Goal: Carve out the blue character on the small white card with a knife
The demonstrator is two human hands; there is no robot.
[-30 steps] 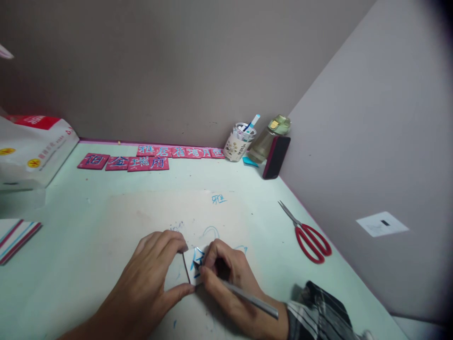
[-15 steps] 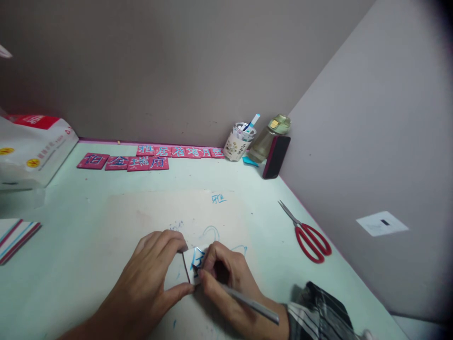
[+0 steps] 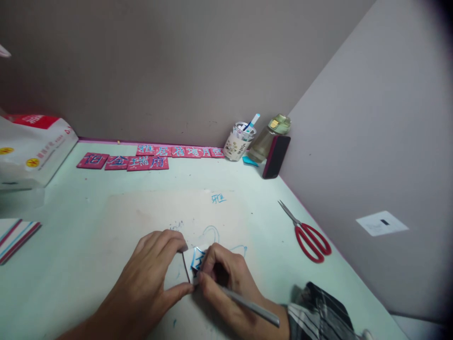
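While both hands work at the near middle of a pale green table (image 3: 63, 245), a small white tile (image 3: 194, 260) lies flat between them on a beige mat (image 3: 141, 212).

Grey walls meet at the far right corner. A white bag (image 3: 33, 148) sits far left; red tiles (image 3: 141, 157) line the far edge beside a cup (image 3: 238, 141), a bottle (image 3: 267, 139) and a dark phone (image 3: 276, 157). Red scissors (image 3: 307, 234) lie to the right, blades pointing away. The left hand (image 3: 148, 278) pinches the tile's left edge; the right hand (image 3: 230, 283) grips a silver pen (image 3: 247, 304), its long axis running from near right to far left, tip on the tile's blue marks.
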